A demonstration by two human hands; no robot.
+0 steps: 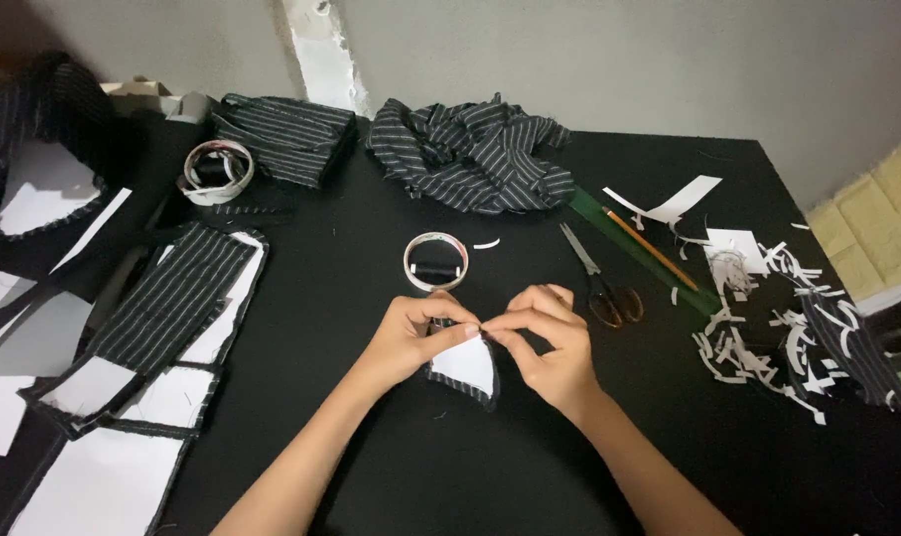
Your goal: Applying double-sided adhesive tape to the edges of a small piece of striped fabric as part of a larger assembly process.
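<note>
White-backed fabric piece [467,369] between left hand [411,335] and right hand [550,342], both pinching top edge.

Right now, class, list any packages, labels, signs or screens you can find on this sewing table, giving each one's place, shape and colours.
None: no package, label, sign or screen shows.
Nearest in kind: white paper pattern pieces, edged in striped black fabric, at the table's left.
Small white piece, dark-edged, pinched between left hand and right hand.
</note>
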